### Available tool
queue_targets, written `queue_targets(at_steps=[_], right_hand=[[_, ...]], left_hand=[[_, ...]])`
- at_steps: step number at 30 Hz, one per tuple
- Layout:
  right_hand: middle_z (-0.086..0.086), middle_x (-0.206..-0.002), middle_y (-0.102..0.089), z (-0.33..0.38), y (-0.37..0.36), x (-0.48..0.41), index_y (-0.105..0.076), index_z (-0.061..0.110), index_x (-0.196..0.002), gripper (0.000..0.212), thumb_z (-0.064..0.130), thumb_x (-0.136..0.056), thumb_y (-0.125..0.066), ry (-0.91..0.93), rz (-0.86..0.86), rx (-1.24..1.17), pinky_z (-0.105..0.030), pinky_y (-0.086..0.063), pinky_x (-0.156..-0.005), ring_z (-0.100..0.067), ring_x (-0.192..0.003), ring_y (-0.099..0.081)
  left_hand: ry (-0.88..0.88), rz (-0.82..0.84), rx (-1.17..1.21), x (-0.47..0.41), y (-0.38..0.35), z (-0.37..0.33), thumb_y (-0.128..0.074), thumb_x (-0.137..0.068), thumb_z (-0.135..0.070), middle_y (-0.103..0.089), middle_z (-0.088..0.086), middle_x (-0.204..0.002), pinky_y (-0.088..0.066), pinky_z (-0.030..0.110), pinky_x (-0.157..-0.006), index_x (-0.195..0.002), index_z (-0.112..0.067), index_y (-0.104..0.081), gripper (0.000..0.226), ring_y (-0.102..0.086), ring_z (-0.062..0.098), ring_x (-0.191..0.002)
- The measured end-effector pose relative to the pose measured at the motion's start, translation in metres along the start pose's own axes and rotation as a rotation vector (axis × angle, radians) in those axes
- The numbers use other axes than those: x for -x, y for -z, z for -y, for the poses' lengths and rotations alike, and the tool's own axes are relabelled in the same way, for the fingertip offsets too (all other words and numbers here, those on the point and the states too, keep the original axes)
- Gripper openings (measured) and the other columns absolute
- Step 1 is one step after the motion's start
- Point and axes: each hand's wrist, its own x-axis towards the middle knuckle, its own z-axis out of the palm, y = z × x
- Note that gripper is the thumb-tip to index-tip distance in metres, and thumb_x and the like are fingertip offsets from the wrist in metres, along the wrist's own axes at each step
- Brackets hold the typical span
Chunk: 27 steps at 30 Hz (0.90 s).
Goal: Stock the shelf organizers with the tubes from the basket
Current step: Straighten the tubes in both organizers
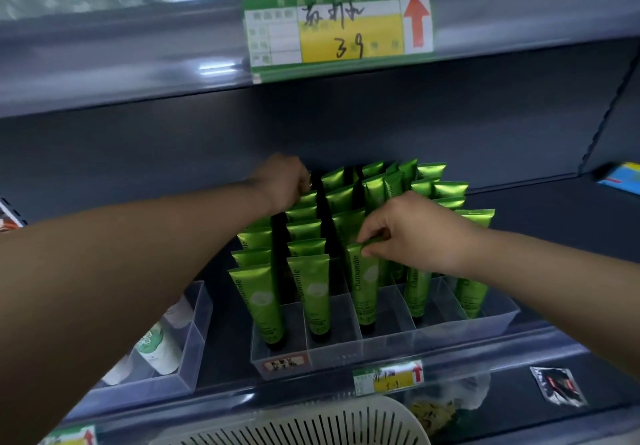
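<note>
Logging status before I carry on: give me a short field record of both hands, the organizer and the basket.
left hand: at the back of the left lanes, fingers curled over tube tops; grip unclear
right hand: pinches the top edge of the front tube in the third lane from the left
organizer: clear, divided into lanes; green tubes stand cap down in rows
basket: white, slotted, below the shelf edge; contents not visible
clear bin: left of the organizer, holds white tubes
</note>
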Motion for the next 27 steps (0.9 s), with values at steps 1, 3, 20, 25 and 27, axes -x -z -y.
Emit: queue_targets(at_steps=[1,3,20,25,27], right_hand=[[0.005,-0.103,-0.07,0.0,0.0,0.001,-0.072,0.021,-0.105,0.021,0.026,-0.084,-0.069,-0.006,-0.011,-0.001,-0.024,-0.051,-0.085,-0.008,-0.09,-0.062],[0.005,-0.102,-0.07,0.0,-0.001,0.002,-0.072,0.021,-0.105,0.021,0.026,-0.085,-0.068,-0.013,-0.031,-0.001,-0.02,-0.049,-0.081,-0.006,-0.088,-0.061],[0.003,-0.106,-0.069,0.005,-0.006,0.006,-0.069,0.023,-0.11,0.024,0.03,-0.087,-0.063,-0.016,-0.059,0.067,-0.02,-0.046,-0.078,-0.01,-0.09,-0.06],[0.001,-0.114,-0.067,0.005,-0.009,0.007,-0.063,0.021,-0.121,0.035,0.034,-0.088,-0.062,-0.024,-0.017,0.081,-0.021,-0.047,-0.084,-0.013,-0.099,-0.061],[0.0,-0.115,-0.067,0.006,-0.009,0.008,-0.061,0.021,-0.123,0.037,0.035,-0.088,-0.062,-0.026,-0.007,0.082,-0.022,-0.048,-0.087,-0.014,-0.099,-0.061]], left_hand=[[-0.008,-0.005,-0.001,0.0,0.0,0.0,-0.062,-0.085,-0.003,-0.068,0.005,-0.115,-0.032,0.014,-0.071,-0.108,-0.013,-0.071,0.026,-0.061,0.019,-0.107],[-0.023,-0.009,0.0,0.001,0.0,0.001,-0.061,-0.086,-0.002,-0.068,0.006,-0.116,-0.036,0.016,-0.076,-0.109,-0.013,-0.071,0.027,-0.061,0.02,-0.108],[-0.039,-0.03,0.038,0.005,-0.004,0.011,-0.059,-0.086,-0.001,-0.068,0.009,-0.115,-0.044,0.022,-0.088,-0.113,-0.012,-0.068,0.031,-0.061,0.023,-0.108],[-0.053,-0.032,0.045,0.005,-0.006,0.014,-0.059,-0.086,-0.002,-0.069,0.009,-0.113,-0.046,0.025,-0.09,-0.111,-0.01,-0.069,0.029,-0.062,0.023,-0.106],[-0.058,-0.037,0.051,0.006,-0.006,0.015,-0.058,-0.085,-0.002,-0.069,0.01,-0.112,-0.047,0.025,-0.09,-0.11,-0.01,-0.069,0.028,-0.063,0.024,-0.105]])
